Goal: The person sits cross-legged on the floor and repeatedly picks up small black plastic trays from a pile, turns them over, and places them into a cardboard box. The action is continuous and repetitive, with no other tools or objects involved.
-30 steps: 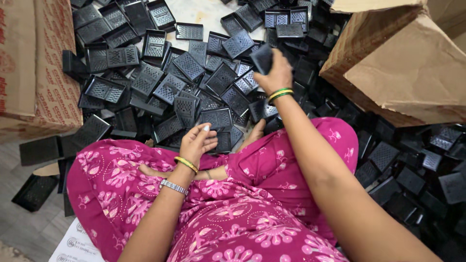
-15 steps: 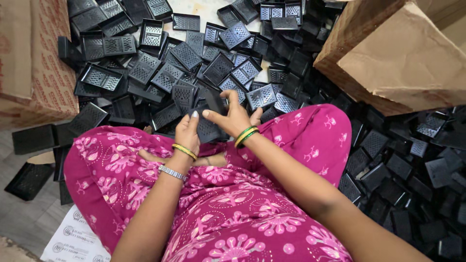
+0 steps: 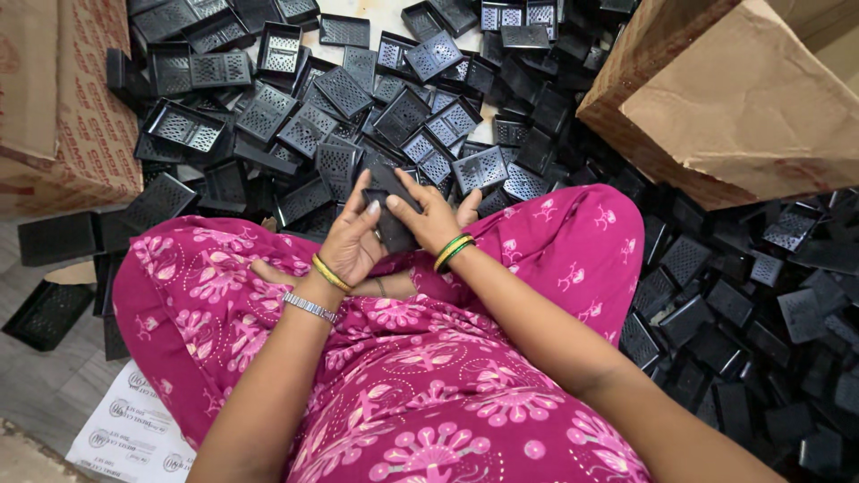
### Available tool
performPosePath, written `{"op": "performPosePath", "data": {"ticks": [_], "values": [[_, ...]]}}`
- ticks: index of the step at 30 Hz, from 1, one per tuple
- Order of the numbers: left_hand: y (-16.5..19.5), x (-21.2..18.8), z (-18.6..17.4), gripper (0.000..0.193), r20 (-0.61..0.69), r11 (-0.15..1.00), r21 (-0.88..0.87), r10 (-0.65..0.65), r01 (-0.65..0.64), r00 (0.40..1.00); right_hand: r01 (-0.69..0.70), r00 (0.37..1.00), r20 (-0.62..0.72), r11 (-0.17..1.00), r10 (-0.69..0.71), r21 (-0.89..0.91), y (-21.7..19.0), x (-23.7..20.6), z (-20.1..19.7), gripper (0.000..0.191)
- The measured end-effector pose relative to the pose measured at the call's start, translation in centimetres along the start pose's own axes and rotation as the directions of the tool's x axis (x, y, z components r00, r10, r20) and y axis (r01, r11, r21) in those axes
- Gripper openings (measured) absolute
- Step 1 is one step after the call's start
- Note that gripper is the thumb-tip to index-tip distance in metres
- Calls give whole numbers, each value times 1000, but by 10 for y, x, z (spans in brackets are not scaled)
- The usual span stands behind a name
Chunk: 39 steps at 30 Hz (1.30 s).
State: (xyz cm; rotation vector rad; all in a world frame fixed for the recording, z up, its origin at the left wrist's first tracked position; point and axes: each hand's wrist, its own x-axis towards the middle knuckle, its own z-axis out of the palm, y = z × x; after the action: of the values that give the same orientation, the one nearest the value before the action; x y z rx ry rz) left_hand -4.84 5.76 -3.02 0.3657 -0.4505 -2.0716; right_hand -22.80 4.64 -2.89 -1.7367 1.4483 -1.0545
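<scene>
At the far left of the frame, a brown cardboard box (image 3: 54, 107) is seen standing on the floor, and a printed white sheet (image 3: 134, 429) is seen at the lower left, partly tucked under a knee in pink floral cloth (image 3: 376, 385). Across the upper middle, a heap of black perforated plastic trays (image 3: 295, 98) is spread over the floor. Just below that heap, at the centre of the frame, one black tray (image 3: 390, 207) is held above the lap between both hands. The left hand (image 3: 351, 240) is curled against its left side, fingers closed on it, while the right hand (image 3: 431, 215) is pressed to its right edge, thumb and fingers pinching it. At the upper right, an open cardboard box (image 3: 716, 98) is seen, with more dark trays (image 3: 752, 304) strewn below it
</scene>
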Motion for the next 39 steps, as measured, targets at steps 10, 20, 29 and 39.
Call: {"op": "performPosePath", "data": {"ticks": [10, 20, 29, 39], "values": [[-6, 12, -24, 57, -334, 960, 229, 231, -159, 914, -563, 819, 436, 667, 373, 488, 1, -6, -5, 55], [-4, 7, -16, 42, -390, 956, 279, 198, -89, 899, -490, 850, 449, 726, 276, 482, 3, -7, -4, 54], [-7, 8, -21, 42, -369, 955, 297, 110, 5, 923, -260, 901, 428, 875, 69, 407, 19, -7, -6, 56], [-10, 12, -20, 61, -403, 962, 204, 250, -180, 880, -498, 861, 383, 709, 334, 500, 6, 0, -11, 50]]}}
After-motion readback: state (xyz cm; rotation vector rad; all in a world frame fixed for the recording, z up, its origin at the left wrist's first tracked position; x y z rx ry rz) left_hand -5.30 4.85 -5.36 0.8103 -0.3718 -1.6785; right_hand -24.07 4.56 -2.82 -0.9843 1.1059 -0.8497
